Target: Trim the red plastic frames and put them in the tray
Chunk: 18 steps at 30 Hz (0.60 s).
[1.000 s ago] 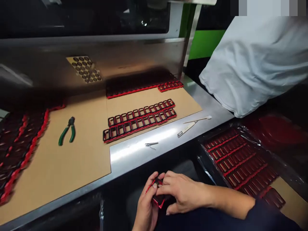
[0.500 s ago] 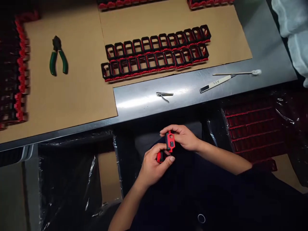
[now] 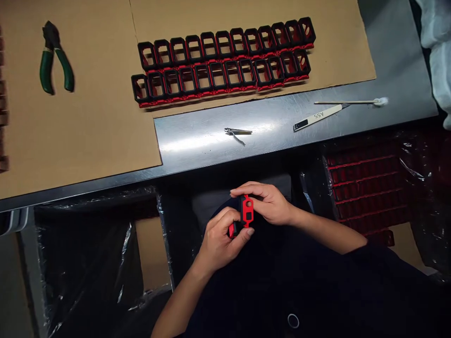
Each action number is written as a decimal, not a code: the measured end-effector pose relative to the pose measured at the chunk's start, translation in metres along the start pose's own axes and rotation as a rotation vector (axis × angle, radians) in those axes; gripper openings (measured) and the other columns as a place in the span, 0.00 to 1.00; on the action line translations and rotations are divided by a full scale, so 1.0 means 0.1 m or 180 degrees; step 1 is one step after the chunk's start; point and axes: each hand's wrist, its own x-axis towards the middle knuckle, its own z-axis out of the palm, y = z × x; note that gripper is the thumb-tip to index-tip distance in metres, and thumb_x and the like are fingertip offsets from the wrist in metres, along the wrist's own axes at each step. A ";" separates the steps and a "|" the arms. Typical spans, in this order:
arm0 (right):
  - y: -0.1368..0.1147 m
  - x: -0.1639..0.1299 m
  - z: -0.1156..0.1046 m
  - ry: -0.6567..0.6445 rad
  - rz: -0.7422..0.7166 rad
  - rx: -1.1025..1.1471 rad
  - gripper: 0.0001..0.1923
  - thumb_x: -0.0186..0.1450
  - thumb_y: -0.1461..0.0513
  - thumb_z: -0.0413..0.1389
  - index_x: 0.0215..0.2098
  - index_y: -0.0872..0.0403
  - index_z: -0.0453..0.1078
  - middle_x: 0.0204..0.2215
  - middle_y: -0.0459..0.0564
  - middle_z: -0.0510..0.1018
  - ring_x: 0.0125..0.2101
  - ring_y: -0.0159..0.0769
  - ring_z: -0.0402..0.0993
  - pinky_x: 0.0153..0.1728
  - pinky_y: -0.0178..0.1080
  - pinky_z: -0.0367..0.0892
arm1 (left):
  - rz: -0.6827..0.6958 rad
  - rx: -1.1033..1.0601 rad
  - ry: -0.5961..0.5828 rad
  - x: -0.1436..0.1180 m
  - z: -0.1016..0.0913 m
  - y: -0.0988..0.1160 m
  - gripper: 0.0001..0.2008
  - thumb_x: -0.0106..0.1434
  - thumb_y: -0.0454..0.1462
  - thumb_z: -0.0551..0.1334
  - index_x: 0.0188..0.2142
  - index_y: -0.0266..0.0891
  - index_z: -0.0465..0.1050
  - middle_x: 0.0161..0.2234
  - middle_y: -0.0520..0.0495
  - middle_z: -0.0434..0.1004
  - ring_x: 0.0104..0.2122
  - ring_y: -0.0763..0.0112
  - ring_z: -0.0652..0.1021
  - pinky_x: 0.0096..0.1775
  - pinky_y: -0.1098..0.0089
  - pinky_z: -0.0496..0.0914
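Between my two hands, in front of my lap, is a small red-and-black plastic housing. One red face with a round hole and a square hole is turned up. My left hand grips its lower left part between thumb and fingers, which cover much of the black side. At the upper right, my right hand pinches it, index finger over the top edge. Similar black-rimmed red housings stand in two rows on the cardboard beyond my hands.
Green-handled pliers lie on the cardboard at left. Nail clippers, a white A55-marked knife and a cotton swab rest on the metal table. Below its edge, a plastic-lined box holds red parts at right; another lined box is at left.
The view has shifted so the table items sit higher and the left-hand stack is nearly out of frame. The housing is turned slightly in my hands; both still hold it.
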 end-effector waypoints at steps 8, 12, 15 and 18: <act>-0.03 -0.15 -0.22 0.0058 0.0987 0.0610 0.14 0.66 0.55 0.61 0.42 0.57 0.78 0.27 0.48 0.79 0.26 0.30 0.74 0.28 0.32 0.69 | 0.0073 0.0169 0.0023 0.00 -0.02 0.02 0.06 0.63 0.35 0.64 0.31 0.40 0.69 0.25 0.54 0.67 0.25 0.76 0.69 0.28 0.75 0.65; -0.06 -0.18 -0.19 -0.0288 0.1173 0.0917 0.16 0.65 0.53 0.62 0.41 0.58 0.78 0.28 0.49 0.80 0.26 0.30 0.74 0.27 0.32 0.68 | 0.0032 0.0216 -0.0175 0.01 -0.01 0.02 0.06 0.63 0.34 0.63 0.30 0.39 0.68 0.25 0.54 0.67 0.24 0.76 0.68 0.28 0.75 0.64; -0.05 -0.19 -0.15 -0.0262 0.1205 0.1025 0.16 0.65 0.53 0.62 0.40 0.58 0.78 0.29 0.49 0.80 0.27 0.30 0.74 0.27 0.31 0.68 | 0.0026 0.0306 -0.0244 0.02 -0.01 0.02 0.07 0.63 0.34 0.62 0.29 0.40 0.66 0.24 0.55 0.65 0.23 0.77 0.66 0.26 0.76 0.62; -0.01 -0.18 -0.13 -0.0226 0.1208 0.1101 0.18 0.65 0.51 0.62 0.37 0.59 0.78 0.28 0.49 0.79 0.26 0.30 0.73 0.26 0.31 0.68 | 0.0104 0.0371 -0.0266 0.01 -0.01 0.01 0.06 0.63 0.33 0.61 0.30 0.40 0.66 0.24 0.55 0.65 0.24 0.76 0.67 0.26 0.75 0.63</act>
